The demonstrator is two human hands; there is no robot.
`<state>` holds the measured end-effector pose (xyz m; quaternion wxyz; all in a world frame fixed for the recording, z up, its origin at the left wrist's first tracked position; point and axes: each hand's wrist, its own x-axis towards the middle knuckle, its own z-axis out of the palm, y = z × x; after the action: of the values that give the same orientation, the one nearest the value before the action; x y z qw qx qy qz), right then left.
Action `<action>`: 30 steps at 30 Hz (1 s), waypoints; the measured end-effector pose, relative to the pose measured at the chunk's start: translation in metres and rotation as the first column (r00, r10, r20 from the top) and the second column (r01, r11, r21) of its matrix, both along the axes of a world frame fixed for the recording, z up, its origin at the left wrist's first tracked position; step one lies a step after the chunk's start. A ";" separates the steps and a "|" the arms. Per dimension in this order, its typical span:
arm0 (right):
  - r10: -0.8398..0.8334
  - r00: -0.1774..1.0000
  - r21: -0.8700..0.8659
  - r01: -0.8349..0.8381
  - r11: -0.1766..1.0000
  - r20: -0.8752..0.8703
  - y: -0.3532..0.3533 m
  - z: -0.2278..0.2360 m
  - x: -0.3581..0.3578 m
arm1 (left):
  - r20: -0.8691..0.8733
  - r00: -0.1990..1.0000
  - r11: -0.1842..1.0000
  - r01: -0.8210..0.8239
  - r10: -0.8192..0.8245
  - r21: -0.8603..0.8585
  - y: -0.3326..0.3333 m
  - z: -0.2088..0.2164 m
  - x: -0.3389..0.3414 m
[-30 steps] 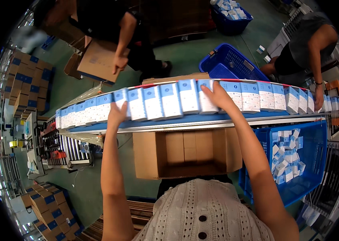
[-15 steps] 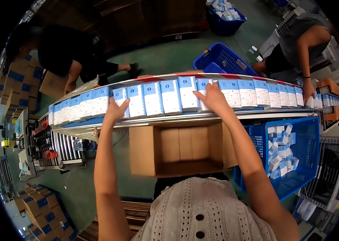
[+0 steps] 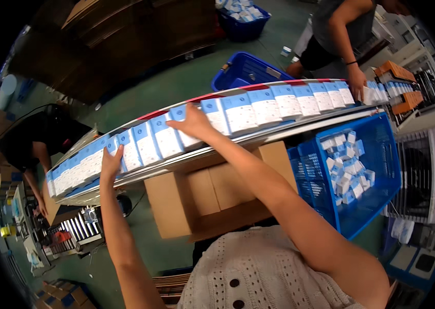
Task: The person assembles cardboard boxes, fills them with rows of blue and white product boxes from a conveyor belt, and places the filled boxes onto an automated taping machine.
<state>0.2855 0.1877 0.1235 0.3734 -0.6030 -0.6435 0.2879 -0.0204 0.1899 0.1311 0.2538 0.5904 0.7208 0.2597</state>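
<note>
A long row of blue-and-white cartons [image 3: 144, 144] stands on the conveyor [image 3: 145, 172] in front of me. My left hand [image 3: 110, 164] grips the left end of a group of several cartons, thumb on the near face and fingers partly hidden behind. At the other end of that group, my right hand [image 3: 196, 124] curls over a carton with its thumb along the top. The group stands upright, its cartons side by side between my hands. Below the conveyor, close to my body, an open cardboard box [image 3: 168, 206] faces up; my right forearm crosses over it.
A blue crate [image 3: 390, 170] with loose small cartons stands right of the cardboard box. Beyond the conveyor are another blue basket [image 3: 222, 74] and a filled one [image 3: 243, 32]. One co-worker's hand [image 3: 356, 82] touches cartons at far right; another person [image 3: 32, 136] bends at left.
The view has turned and shifted. My hands, still on the cartons, now sit further left along the row. The person at left has moved nearer the conveyor's left end with a cardboard box.
</note>
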 end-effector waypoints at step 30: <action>0.980 -0.145 -0.983 0.104 0.153 0.137 -0.264 -0.316 0.075 | 0.074 0.288 0.047 0.392 -0.955 -0.919 -0.195 -0.189 0.195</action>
<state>0.3601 -0.0762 -0.1927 -0.6164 -0.3248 -0.6752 0.2422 0.1747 -0.0053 -0.0581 0.3530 0.7189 0.3674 -0.4727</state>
